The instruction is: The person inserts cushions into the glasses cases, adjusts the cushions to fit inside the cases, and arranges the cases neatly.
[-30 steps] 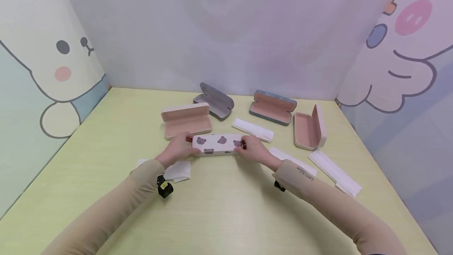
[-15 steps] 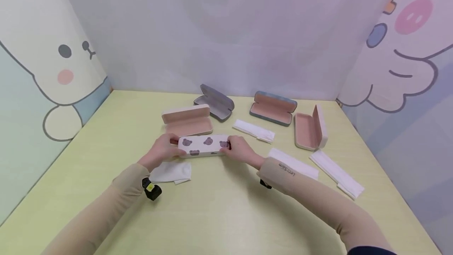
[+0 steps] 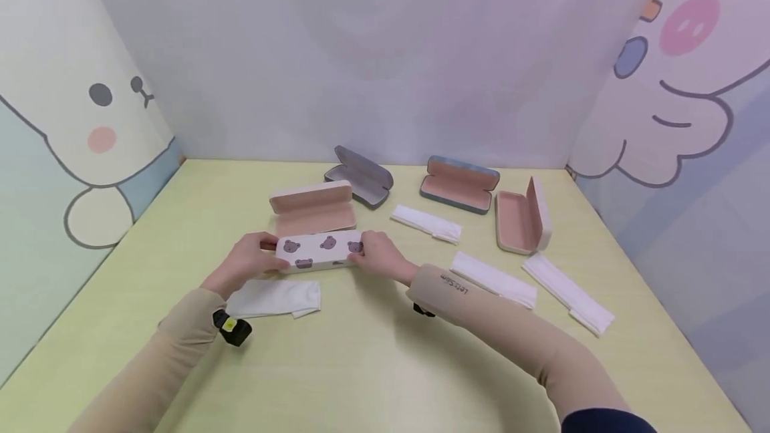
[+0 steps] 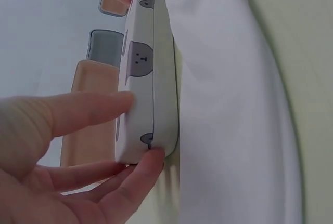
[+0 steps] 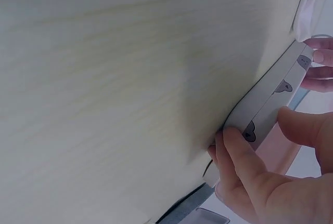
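A closed white glasses case (image 3: 319, 250) with brown bear heads lies left of the table's middle. My left hand (image 3: 246, 262) grips its left end, thumb on the near side of the lid. At the other end my right hand (image 3: 381, 258) holds it between thumb and fingers. In the left wrist view, the seam of the glasses case (image 4: 140, 89) looks fully closed, with a white cloth (image 4: 223, 94) lying along its near side. The right wrist view has my fingers on the case's (image 5: 265, 102) end. Just behind it stands an open pink-lined case (image 3: 315, 218), partly hidden.
Further back are an open grey case (image 3: 361, 182) and an open blue case (image 3: 460, 189). An open white case (image 3: 520, 219) stands to the right. Folded white cloths (image 3: 426, 222) lie on the table (image 3: 385, 366) right of my hands. A printed backdrop (image 3: 361, 52) encloses it.
Both hands have carried the bear-print glasses case to the left, from in front of the middle to in front of the open pink-lined case. It now lies behind the left cloth.
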Motion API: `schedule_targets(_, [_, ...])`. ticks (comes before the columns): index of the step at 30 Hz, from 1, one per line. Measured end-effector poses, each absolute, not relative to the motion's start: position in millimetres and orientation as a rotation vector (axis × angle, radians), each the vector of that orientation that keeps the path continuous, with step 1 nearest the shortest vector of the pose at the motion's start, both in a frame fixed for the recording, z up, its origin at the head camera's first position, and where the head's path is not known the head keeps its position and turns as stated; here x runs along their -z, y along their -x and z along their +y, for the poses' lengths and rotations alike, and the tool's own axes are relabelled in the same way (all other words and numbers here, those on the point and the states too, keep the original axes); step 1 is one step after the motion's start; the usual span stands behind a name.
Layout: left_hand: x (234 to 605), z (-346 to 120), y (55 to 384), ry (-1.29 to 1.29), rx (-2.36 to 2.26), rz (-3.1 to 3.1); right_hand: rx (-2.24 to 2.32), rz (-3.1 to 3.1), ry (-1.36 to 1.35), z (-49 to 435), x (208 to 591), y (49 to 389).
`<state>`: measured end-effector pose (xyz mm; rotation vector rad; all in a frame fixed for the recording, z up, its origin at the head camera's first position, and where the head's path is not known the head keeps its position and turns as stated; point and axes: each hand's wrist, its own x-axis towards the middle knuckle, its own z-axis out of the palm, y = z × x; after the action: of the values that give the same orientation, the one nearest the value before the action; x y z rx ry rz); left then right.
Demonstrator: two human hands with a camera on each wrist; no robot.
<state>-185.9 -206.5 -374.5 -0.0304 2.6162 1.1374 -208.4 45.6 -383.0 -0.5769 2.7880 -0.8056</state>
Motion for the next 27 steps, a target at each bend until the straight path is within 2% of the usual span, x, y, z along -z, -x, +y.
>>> schedule_targets(14, [374,-250,184,0.076,-1.054,2.595,0.736,2.796,0.606,1,384,209])
schedule_targets(27, [381,-311,181,-0.090,-1.024,2.635,0.640,2.808,0.613,-46,381,203])
